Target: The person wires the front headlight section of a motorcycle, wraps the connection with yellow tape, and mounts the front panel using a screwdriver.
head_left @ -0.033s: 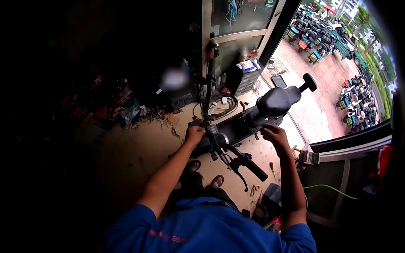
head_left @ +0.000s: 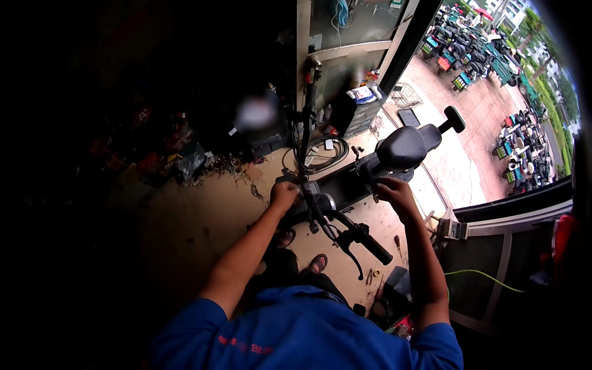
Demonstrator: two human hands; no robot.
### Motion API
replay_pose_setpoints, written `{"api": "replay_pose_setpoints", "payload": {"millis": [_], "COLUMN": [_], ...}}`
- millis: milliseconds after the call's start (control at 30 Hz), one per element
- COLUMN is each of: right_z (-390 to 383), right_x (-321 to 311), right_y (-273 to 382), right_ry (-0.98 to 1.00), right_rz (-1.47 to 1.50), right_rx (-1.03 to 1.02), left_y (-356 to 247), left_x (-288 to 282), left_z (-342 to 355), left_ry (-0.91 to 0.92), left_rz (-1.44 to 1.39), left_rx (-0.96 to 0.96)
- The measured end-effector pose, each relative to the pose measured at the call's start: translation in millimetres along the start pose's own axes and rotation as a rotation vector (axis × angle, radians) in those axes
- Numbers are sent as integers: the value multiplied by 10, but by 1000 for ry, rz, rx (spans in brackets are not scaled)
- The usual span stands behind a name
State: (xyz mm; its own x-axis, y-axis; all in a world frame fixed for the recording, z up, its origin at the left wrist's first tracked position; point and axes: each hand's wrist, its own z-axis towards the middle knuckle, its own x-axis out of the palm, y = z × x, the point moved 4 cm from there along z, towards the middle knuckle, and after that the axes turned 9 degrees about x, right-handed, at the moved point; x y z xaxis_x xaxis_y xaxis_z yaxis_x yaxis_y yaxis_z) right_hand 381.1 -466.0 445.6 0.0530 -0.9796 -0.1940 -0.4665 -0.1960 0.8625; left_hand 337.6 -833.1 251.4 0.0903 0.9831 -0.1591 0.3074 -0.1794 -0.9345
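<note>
This is looking like a vehicle repair workshop: 1 black scooter (head_left: 345, 185) is standing on the stained floor (head_left: 185, 228), pliers (head_left: 369, 277) and 1 screwdriver (head_left: 398, 242) are lying near it, a cable coil (head_left: 336, 163) and a heap of scraps (head_left: 225, 169) are sitting around, and parked scooters (head_left: 468, 58) are crowding the pink paving (head_left: 456, 123) outside.

Head-worn fisheye view, looking down over blue shirt (head_left: 320, 330), scooter (head_left: 345, 184) close below

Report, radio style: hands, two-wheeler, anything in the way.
Left hand by handlebar, hold unclear. Right hand near seat, hold unclear. Two-wheeler standing. Handlebar lies between the hands.
</note>
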Motion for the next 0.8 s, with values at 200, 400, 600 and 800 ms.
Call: {"api": "replay_pose_setpoints", "payload": {"millis": [200,400,600,800], "right_z": [939,1358,1548,1723], "right_x": [1163,1709,1802,1711], "right_y": [-86,-447,-744,-857], "right_ry": [293,265,207,227], "right_rz": [-402,-458,-568,-652], "right_rx": [13,-68,23,22], "left_y": [-126,-413,-533,-452], "left_x": [-219,-192,-150,-75], "left_z": [220,401,465,640], "left_ry": [-36,90,161,159], "left_rz": [209,244,593,658], "left_rx": [286,401,463,459]}}
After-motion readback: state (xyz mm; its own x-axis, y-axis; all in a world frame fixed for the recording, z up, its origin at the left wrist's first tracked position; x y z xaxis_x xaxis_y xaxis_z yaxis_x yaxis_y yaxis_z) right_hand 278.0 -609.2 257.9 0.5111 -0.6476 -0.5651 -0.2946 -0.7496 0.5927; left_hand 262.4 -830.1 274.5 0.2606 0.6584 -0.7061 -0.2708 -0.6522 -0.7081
